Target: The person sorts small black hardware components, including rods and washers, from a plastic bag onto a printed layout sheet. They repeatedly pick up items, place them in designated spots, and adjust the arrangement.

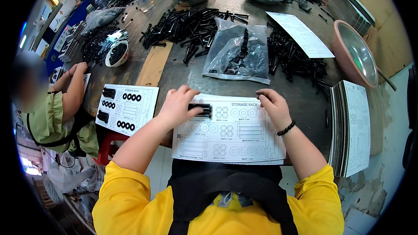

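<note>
A white printed card (226, 143) with outlined part shapes lies before me at the table's front edge. Black bolts (201, 110) lie side by side on its upper left outline. My left hand (177, 106) rests over the card's upper left corner, thumb and fingers apart, the thumb against the bolts. My right hand (274, 109) is at the upper right corner with its fingers bent together; a dark bit shows at the fingertips, too small to name. A black beaded bracelet (286, 128) circles that wrist.
A clear plastic bag (238, 52) of small black parts lies beyond, between heaps of black bolts (178, 28). At right stand a card stack (355, 126) and a pink-rimmed basin (356, 54). Leftward lie a filled card (126, 109) and a co-worker's arms (74, 91).
</note>
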### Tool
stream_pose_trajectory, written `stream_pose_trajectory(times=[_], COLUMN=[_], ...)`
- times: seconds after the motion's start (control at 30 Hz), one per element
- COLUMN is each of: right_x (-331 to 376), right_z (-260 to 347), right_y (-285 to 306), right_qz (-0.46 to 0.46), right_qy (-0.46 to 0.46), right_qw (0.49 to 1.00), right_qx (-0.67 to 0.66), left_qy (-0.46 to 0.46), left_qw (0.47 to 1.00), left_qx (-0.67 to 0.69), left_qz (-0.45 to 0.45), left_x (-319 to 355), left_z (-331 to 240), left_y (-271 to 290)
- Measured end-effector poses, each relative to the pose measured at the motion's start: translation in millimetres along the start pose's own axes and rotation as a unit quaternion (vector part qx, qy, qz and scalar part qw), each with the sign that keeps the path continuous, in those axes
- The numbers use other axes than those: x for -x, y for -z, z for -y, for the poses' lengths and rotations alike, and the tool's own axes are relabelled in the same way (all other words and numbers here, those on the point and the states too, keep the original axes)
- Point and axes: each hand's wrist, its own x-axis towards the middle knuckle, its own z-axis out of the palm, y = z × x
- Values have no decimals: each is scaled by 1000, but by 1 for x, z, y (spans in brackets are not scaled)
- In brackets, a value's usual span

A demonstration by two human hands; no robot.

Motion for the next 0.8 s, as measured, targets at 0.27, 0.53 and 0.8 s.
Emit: stream_pose_trajectory(times=[0.27, 0.53, 0.8], right_x=[-88, -151, -180], right_z=[-5, -13, -10], right_y=[-5, -28, -44], right_qz=[-38, -38, -128], right_qy=[184, 164, 229], right_qw=[921, 884, 765], right_qx=[340, 436, 588], left_qy=[-62, 3, -25], left_qw=[979, 968, 992], left_qx=[194, 153, -61], left_qz=[17, -201, -104], left_x=[-123, -185, -188], left_z=[-30, 5, -5], left_y=[-36, -66, -56])
